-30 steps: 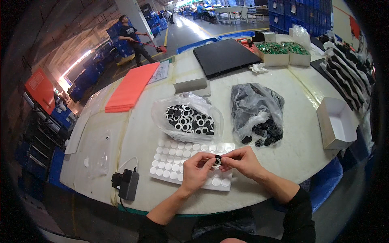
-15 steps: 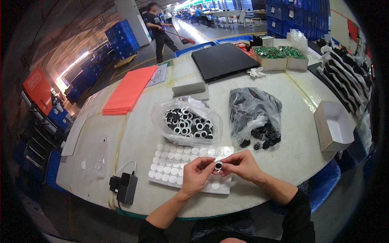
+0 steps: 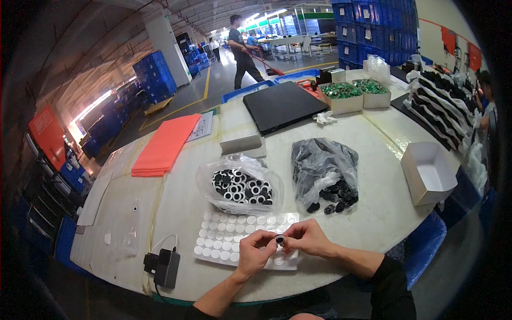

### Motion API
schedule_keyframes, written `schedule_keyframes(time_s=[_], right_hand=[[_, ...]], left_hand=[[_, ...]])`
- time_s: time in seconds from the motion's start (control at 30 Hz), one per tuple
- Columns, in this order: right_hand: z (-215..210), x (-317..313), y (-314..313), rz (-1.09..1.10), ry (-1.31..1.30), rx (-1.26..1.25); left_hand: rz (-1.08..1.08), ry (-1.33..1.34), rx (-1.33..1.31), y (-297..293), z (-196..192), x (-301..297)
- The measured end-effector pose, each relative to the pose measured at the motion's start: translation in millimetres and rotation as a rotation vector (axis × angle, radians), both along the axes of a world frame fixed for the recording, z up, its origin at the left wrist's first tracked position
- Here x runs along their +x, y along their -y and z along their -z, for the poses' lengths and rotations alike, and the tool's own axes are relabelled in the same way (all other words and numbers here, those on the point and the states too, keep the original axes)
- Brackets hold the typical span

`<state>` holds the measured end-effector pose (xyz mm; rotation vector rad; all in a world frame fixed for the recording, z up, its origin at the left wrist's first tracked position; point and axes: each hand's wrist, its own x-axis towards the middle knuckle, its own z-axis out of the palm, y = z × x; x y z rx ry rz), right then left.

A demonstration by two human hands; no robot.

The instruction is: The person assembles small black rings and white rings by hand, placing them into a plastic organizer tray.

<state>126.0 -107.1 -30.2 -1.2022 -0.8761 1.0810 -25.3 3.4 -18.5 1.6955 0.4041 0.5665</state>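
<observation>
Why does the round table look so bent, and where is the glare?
Head view: the fisheye lens bows the white table edge and darkens the corners; daylight flares at the left wall opening; both hands, left hand and right hand, and the small black ring stay reasonably sharp.

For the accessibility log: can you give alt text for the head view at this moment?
Over a round white table, a person's left hand and right hand pinch a small black ring above a sheet of white round pads. Behind it lie a clear bag of black-and-white rings and a grey bag of black parts.
</observation>
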Motion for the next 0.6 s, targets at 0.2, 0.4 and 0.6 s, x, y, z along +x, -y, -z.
schedule_keyframes(time_s=[0.2, 0.4, 0.6], right_hand=[[-1.6, -2.6, -3.7, 0.12, -0.194, 0.103], [-2.0, -1.1, -1.0, 0.088, -0.054, 0.052], [6.4, -0.8, -3.9, 0.111, 0.058, 0.089]], left_hand=[[-0.083, 0.188, -0.073, 12.3, 8.3, 8.8], [-0.104, 0.166, 0.005, 19.2, 6.7, 7.9], [-0.134, 0.11, 0.051, 16.0, -1.6, 4.8]])
